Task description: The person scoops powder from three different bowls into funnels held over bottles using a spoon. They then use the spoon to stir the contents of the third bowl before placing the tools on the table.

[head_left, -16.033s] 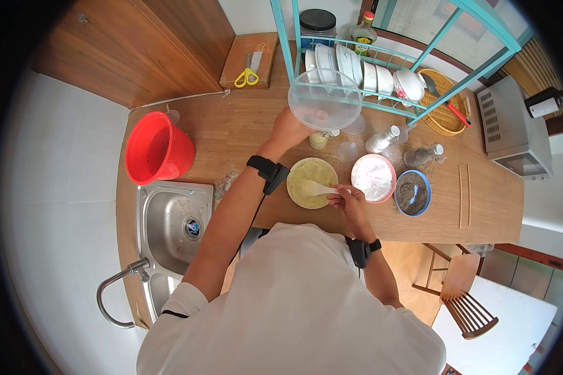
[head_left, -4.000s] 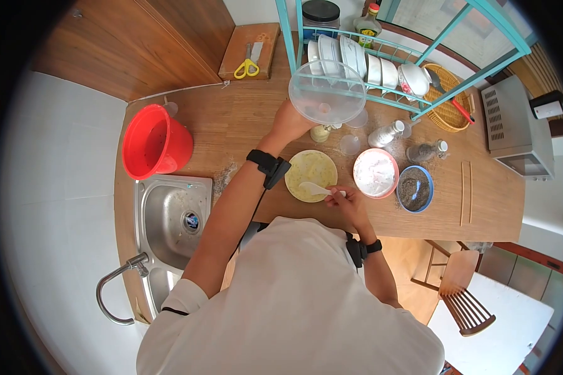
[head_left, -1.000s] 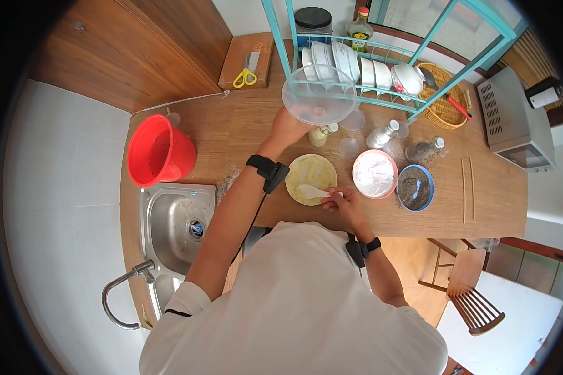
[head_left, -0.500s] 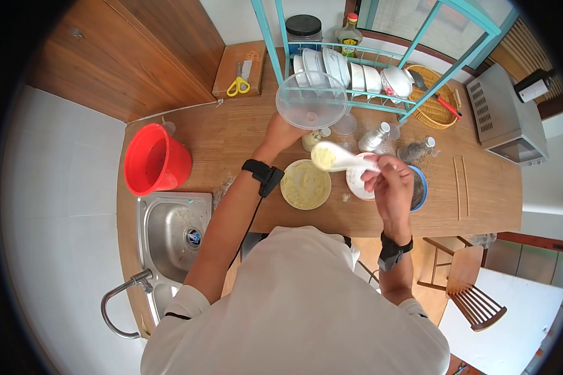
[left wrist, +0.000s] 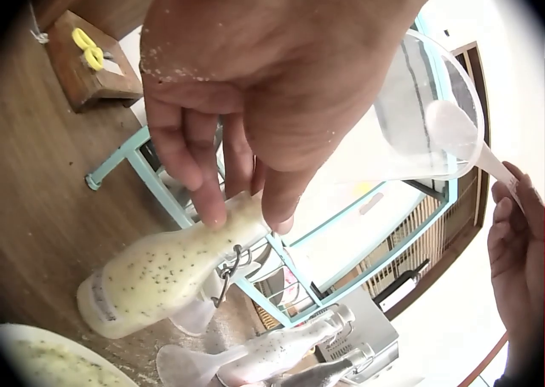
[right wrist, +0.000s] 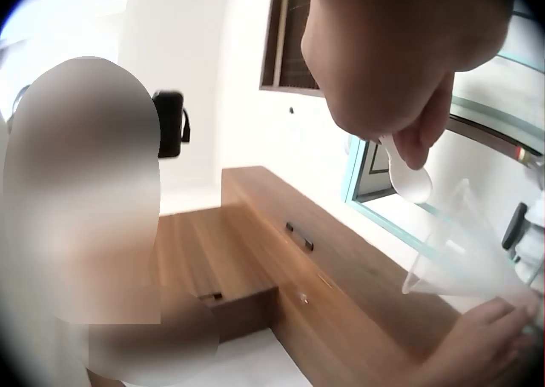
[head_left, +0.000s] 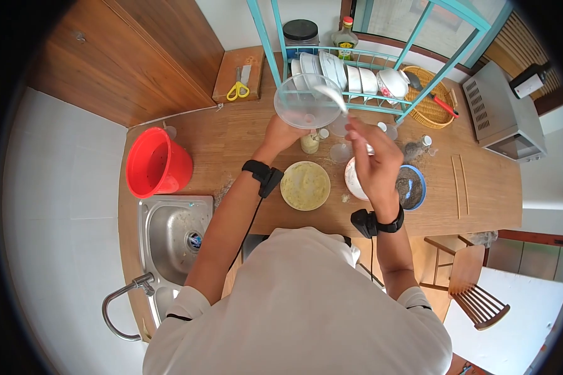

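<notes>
My left hand [head_left: 281, 136] grips the neck of a glass bottle [head_left: 309, 144] of pale yellow, dark-specked contents, upright on the counter. A wide clear funnel [head_left: 300, 111] sits above that hand; where its stem meets the bottle is hidden. Pinched in my right hand [head_left: 378, 162] is a white spoon [head_left: 333, 97], its bowl over the funnel's right side. In the left wrist view the fingertips close round the bottle's top [left wrist: 162, 276]. The right wrist view shows the spoon [right wrist: 410, 181] tilted downward near the funnel [right wrist: 456, 251]. The bowl of yellow mixture [head_left: 305, 186] lies below the hands.
Pink-rimmed bowl [head_left: 354, 180], partly behind my right forearm; blue bowl [head_left: 411, 187] of dark grains at right. Two stoppered bottles and small funnels stand behind them. A turquoise dish rack [head_left: 406, 39] rises close behind the funnel. Red bucket [head_left: 178, 164] and sink [head_left: 169, 234] are left.
My right hand has lifted the spoon from the yellow bowl, up past the pink-rimmed bowl, to the funnel. The left hand keeps its grip; the head view has shifted slightly.
</notes>
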Demonstrator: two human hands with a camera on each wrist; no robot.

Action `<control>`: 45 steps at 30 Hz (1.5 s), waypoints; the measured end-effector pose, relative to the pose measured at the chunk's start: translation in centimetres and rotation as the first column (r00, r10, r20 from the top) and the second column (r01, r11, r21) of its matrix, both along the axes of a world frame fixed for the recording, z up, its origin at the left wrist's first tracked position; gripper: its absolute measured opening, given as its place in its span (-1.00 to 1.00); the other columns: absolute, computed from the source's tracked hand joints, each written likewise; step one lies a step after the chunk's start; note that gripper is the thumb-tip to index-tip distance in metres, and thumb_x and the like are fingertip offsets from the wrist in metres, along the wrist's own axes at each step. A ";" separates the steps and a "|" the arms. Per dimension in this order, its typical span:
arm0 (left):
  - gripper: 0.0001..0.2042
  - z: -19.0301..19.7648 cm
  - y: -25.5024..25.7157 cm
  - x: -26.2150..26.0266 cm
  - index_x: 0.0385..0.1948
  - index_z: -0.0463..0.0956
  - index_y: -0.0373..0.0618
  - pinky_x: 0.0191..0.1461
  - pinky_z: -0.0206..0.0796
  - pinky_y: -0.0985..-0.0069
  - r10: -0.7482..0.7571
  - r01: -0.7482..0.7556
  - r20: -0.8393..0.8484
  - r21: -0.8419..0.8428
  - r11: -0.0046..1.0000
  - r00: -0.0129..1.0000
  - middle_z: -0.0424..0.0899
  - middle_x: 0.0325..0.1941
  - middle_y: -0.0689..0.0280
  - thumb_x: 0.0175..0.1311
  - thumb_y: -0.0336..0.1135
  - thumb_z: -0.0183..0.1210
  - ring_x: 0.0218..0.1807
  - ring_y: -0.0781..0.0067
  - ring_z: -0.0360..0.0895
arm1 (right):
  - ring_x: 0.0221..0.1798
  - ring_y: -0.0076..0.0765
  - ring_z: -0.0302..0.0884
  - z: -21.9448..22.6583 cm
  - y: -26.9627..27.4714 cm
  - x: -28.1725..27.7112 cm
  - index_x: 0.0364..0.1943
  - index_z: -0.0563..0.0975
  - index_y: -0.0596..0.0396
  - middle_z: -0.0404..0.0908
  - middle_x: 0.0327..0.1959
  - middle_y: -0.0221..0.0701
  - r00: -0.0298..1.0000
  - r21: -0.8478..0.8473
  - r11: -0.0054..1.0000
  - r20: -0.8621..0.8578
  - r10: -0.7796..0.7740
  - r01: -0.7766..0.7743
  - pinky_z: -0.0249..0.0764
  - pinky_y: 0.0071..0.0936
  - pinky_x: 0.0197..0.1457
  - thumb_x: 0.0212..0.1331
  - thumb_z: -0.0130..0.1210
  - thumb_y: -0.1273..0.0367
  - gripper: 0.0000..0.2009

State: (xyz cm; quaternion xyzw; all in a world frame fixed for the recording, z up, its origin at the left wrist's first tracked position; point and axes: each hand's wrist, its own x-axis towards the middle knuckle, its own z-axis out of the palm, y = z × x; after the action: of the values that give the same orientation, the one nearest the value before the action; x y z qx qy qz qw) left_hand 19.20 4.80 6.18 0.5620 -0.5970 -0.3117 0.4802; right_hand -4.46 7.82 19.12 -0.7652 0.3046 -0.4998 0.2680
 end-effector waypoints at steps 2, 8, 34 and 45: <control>-0.62 0.0 0.1 0.1 -0.19 0.63 -0.17 -0.04 0.43 0.45 -0.025 0.027 -0.064 0.027 0.999 0.998 0.73 -0.19 0.26 -0.10 -0.30 0.49 -0.14 0.37 0.64 | -0.41 -0.47 0.56 -0.7 0.9 -0.5 -0.02 0.58 0.29 0.67 -0.37 -0.29 0.947 0.206 0.978 0.304 -0.105 0.042 0.50 -0.52 -0.32 0.36 0.06 0.42 -0.77; -0.58 -0.1 -0.5 0.4 -0.16 0.62 -0.21 -0.03 0.43 0.45 -0.005 0.005 -0.007 0.089 0.996 1.000 0.71 -0.16 0.23 -0.09 -0.31 0.49 -0.13 0.36 0.63 | -0.48 -0.52 0.51 -5.5 3.1 -4.6 -0.08 0.58 0.30 0.66 -0.41 -0.28 0.730 0.554 0.807 0.636 -0.252 -0.204 0.42 -0.61 -0.37 0.39 0.00 0.34 -0.73; -0.81 -1.1 7.1 3.6 -0.12 0.58 -0.29 -0.14 0.49 0.53 0.107 -0.048 -0.253 0.229 0.972 0.961 0.64 -0.12 0.29 0.31 -0.40 0.18 -0.15 0.55 0.59 | -0.33 -0.58 0.62 -22.3 6.6 -2.9 0.03 0.56 0.18 0.70 -0.30 -0.36 0.939 0.923 0.220 0.337 -0.067 -0.316 0.55 -0.64 -0.21 0.41 0.02 0.31 -0.73; -0.76 -2.9 15.2 10.2 -0.12 0.60 -0.25 -0.30 0.42 0.50 0.180 -0.313 0.364 0.349 0.883 0.914 0.67 -0.46 0.19 0.20 -0.39 0.24 -0.43 0.47 0.61 | -0.44 -0.40 0.62 -22.9 7.6 -3.2 -0.09 0.57 0.24 0.67 -0.45 -0.24 0.992 0.818 0.568 0.126 -0.024 -0.090 0.54 -0.48 -0.36 0.29 0.13 0.33 -0.75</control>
State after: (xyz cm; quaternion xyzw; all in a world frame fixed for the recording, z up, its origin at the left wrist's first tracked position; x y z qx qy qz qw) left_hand 29.38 20.00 3.27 0.7633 -0.5134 -0.2667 0.2874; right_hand -7.68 15.44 -3.80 -0.5266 0.4704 -0.3421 0.6200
